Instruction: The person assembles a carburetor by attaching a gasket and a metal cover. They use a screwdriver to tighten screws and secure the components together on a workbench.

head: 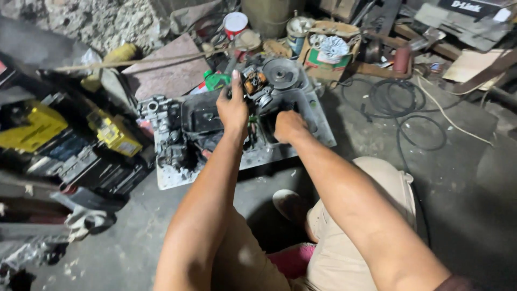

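2 bare arms reach forward over an engine (237, 126). The left hand (232, 108) grips its top, fingers wrapped. The right hand (289, 125) is fisted beside it; its grasp is hidden.

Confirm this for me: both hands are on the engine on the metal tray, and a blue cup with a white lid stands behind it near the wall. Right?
Not quite. In the head view the cup is red with a white lid, not blue. The rest holds: the left hand and the right hand are both on the engine, which sits on the metal tray.
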